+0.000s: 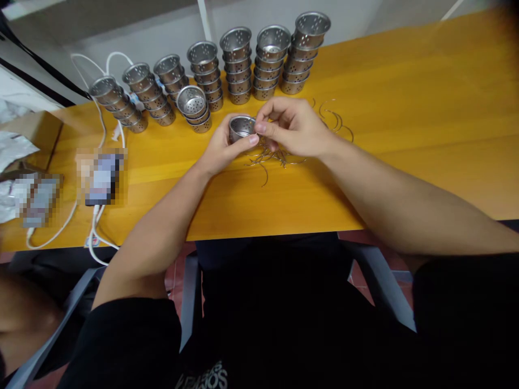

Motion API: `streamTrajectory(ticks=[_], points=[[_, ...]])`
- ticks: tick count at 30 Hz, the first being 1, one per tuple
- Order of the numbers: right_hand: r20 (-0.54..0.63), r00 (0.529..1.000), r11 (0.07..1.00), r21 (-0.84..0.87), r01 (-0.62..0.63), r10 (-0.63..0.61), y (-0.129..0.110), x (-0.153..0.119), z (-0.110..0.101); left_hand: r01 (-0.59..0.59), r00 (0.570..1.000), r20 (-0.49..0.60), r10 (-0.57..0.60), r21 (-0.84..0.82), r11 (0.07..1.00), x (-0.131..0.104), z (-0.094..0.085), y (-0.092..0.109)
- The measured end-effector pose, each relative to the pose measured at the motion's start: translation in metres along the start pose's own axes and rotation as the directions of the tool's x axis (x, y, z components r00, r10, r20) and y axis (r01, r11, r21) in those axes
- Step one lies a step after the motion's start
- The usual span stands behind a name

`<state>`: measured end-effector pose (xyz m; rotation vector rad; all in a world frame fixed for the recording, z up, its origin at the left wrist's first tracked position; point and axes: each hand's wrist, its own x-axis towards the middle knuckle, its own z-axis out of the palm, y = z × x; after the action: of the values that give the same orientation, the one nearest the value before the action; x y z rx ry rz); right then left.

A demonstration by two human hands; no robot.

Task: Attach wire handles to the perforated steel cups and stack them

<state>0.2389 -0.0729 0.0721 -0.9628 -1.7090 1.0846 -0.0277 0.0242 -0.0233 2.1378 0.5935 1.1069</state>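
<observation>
My left hand (225, 146) is wrapped round a small perforated metal cup (242, 127), its open mouth tilted up and its thumb on the near side. At the cup's right rim, my right hand (290, 127) has thumb and fingertips pinched together; whatever is between them is too small to make out. Thin curved metal wires (275, 156) lie in a loose heap under and beside my right hand, with more wires (334, 120) behind that wrist. Just left of the held cup stands a short stack of like cups (193, 108).
Several tall cup stacks (237, 65) line the back of the wooden table (405, 108). A phone (103, 179) with white cables and a second device (41, 201) lie at left, near a cardboard box (48, 132). Part of another person (24, 319) shows at lower left.
</observation>
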Motion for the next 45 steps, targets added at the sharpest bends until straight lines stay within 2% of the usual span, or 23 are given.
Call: streamTrajectory(ticks=[7,12,18,23,27,31,35,38,45], points=[[-0.021,1.0,1.0,0.018,0.003,-0.002,0.006,0.008,0.004,0.025,0.999,-0.031,-0.023,0.058,0.998,0.0,0.007,0.005],[-0.012,1.0,1.0,0.022,-0.009,0.01,0.005,0.008,0.001,0.021,1.0,-0.014,-0.019,0.095,0.995,0.0,0.006,0.005],[0.019,1.0,0.999,0.045,0.017,-0.018,0.009,0.006,-0.002,0.015,1.0,-0.006,-0.014,0.051,0.999,-0.001,0.006,0.004],[-0.037,0.997,0.996,0.056,0.075,-0.073,0.01,0.003,0.002,0.051,0.999,-0.013,-0.05,0.071,0.996,-0.001,0.004,0.003],[-0.09,0.988,0.992,0.001,0.123,-0.122,0.012,0.003,0.003,0.013,1.0,-0.016,-0.012,0.065,0.998,0.0,0.0,-0.008],[-0.118,0.963,0.968,-0.088,0.234,-0.244,0.025,0.007,0.001,-0.035,0.999,-0.006,0.035,0.012,0.999,0.001,-0.002,-0.024],[-0.119,0.939,0.936,-0.187,0.297,-0.322,0.029,0.008,-0.003,-0.009,1.0,-0.012,0.009,-0.046,0.999,0.0,-0.001,-0.033],[-0.086,0.93,0.909,-0.262,0.324,-0.357,0.026,0.005,-0.007,-0.015,0.999,-0.036,0.014,-0.047,0.999,-0.001,-0.002,-0.035],[0.036,0.929,0.849,-0.393,0.352,-0.369,0.03,0.005,-0.012,-0.125,0.991,-0.035,0.126,0.024,0.992,-0.001,-0.004,-0.039]])
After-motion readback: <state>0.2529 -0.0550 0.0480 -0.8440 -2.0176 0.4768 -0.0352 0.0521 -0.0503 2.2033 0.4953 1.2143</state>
